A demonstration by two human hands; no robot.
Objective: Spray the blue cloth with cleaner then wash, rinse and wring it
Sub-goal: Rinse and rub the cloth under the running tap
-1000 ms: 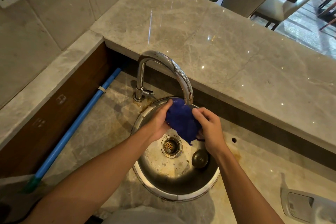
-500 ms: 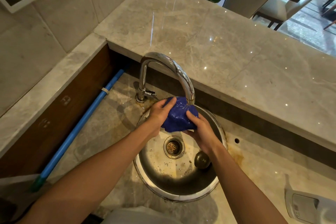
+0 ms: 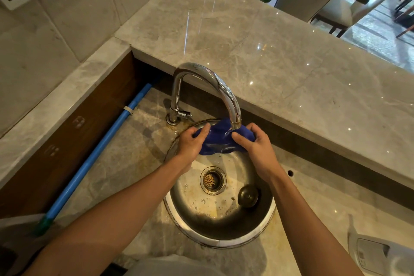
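The blue cloth (image 3: 218, 141) is stretched between both hands, directly under the spout of the chrome tap (image 3: 215, 87), over the far side of the round steel sink (image 3: 224, 228). My left hand (image 3: 192, 143) grips its left end with curled fingers. Its right end is gripped by my right hand (image 3: 255, 144). The cloth looks wet and glossy where water runs onto it. Below the cloth lie the drain (image 3: 212, 179) and a loose round plug (image 3: 248, 195).
A raised marble counter (image 3: 280, 69) runs behind the sink. A blue-handled pole (image 3: 98, 152) lies along the left of the lower counter. A white plastic object (image 3: 378, 253) sits at the bottom right. Chairs and a plant stand beyond the counter.
Both hands lifted the cloth up to the spout and pulled apart, spreading the bunched cloth out wide between them.
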